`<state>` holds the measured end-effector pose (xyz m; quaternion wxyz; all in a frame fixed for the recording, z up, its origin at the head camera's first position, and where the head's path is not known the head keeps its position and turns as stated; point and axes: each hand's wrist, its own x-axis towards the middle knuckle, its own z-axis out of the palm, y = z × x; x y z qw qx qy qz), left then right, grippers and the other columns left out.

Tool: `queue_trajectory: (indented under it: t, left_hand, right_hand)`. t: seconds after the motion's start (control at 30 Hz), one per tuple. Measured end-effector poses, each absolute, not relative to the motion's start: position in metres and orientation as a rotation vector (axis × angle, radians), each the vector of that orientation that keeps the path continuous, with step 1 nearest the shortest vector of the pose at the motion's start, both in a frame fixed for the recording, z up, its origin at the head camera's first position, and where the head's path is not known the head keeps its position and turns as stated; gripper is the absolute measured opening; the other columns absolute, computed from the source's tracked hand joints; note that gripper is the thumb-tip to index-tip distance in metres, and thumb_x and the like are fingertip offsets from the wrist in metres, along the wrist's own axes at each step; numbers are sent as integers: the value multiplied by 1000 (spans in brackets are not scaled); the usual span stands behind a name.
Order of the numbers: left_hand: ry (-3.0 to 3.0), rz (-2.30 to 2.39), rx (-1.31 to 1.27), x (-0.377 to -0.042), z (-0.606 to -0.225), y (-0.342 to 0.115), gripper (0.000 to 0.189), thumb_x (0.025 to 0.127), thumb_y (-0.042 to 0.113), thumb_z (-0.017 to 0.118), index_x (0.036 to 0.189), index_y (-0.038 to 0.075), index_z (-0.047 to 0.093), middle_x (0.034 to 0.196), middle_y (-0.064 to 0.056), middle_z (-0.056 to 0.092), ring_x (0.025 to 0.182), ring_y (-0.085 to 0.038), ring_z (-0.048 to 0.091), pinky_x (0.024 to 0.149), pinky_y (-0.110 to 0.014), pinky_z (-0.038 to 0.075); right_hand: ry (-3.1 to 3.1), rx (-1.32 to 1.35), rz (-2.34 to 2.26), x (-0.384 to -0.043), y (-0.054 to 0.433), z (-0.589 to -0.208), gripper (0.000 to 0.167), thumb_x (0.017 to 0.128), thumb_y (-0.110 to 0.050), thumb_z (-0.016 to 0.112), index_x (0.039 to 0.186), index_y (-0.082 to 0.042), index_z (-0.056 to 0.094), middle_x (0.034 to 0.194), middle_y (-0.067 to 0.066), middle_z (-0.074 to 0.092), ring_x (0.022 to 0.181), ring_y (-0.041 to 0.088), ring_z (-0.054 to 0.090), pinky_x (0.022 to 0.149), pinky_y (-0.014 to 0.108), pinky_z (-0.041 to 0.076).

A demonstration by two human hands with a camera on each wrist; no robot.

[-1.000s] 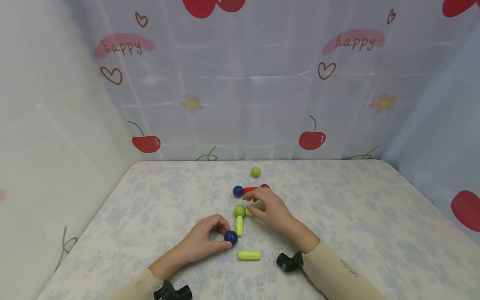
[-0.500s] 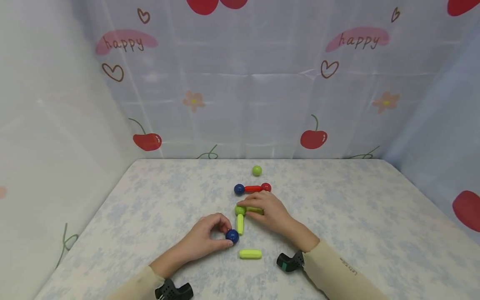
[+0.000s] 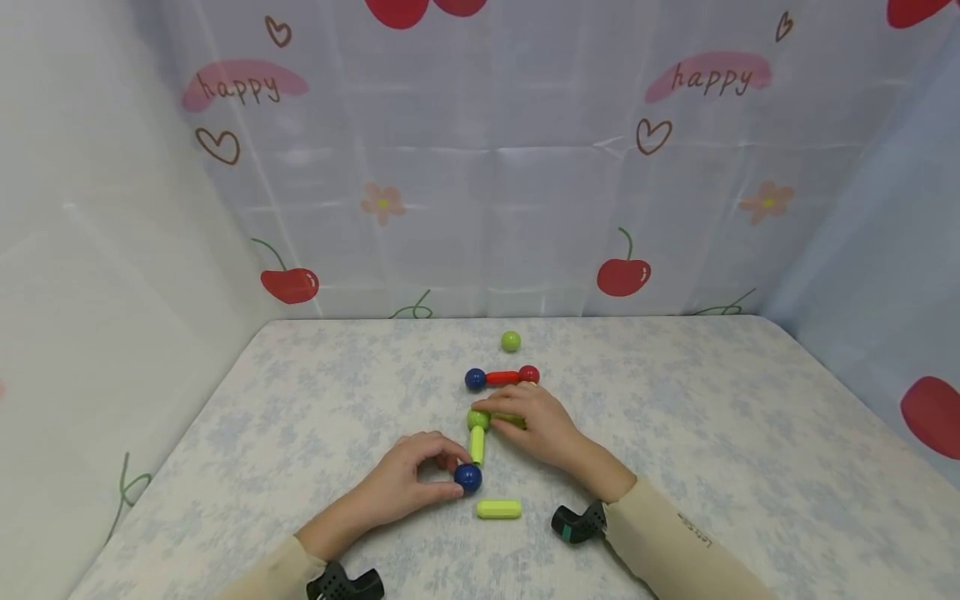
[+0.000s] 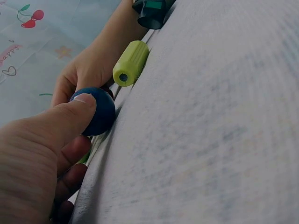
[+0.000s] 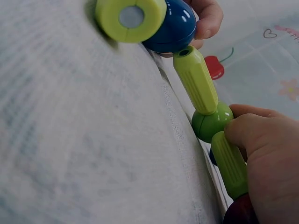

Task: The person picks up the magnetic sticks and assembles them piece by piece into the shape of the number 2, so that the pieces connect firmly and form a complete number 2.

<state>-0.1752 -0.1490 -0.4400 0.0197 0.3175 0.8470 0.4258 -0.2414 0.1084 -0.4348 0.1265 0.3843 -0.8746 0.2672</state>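
Note:
My left hand [image 3: 408,473] pinches a glossy blue ball [image 3: 468,478] between thumb and fingers, right at the near end of a yellow-green ribbed rod [image 3: 477,447]. That rod's far end joins a green ball [image 3: 478,418], which my right hand [image 3: 538,418] grips with thumb and fingers. From the green ball a second yellow-green rod [image 5: 230,165] runs under the right hand, with a dark red ball [image 5: 240,212] at its other end in the right wrist view. The open end of the first rod [image 5: 190,70] faces the blue ball [image 5: 173,25].
A loose yellow-green rod [image 3: 498,509] lies in front of the hands. Beyond them sits a red rod [image 3: 502,378] joining a blue ball [image 3: 476,380] and a red ball [image 3: 528,374]. Farther back rests a single green ball [image 3: 511,341]. A printed curtain [image 3: 480,233] hangs behind the table [image 3: 675,400].
The right hand has moved left along the second rod and taken hold of the green ball. The left hand has shifted the blue ball slightly right, to the first rod's near end.

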Motion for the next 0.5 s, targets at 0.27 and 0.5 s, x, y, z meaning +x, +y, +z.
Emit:
queue_trajectory:
  t: [0.27, 0.5]
  left_hand:
    - [2636, 1304, 965, -174, -440, -149, 32, 86, 39, 77, 117, 32, 67, 97, 14, 68, 93, -6, 62, 89, -31, 40]
    - [2648, 1289, 954, -174, -440, -148, 34, 86, 40, 77, 118, 32, 67, 98, 16, 67, 93, -4, 61, 87, -30, 39]
  right_hand:
    - [-2548, 1114, 771, -239, 108, -433, 31, 96, -21, 67, 126, -29, 70, 116, -6, 71, 110, 15, 63, 92, 39, 51]
    - [-2542, 1122, 772, -241, 109, -434, 32, 96, -20, 67, 126, -30, 70, 116, -7, 71, 109, 15, 63, 92, 38, 50]
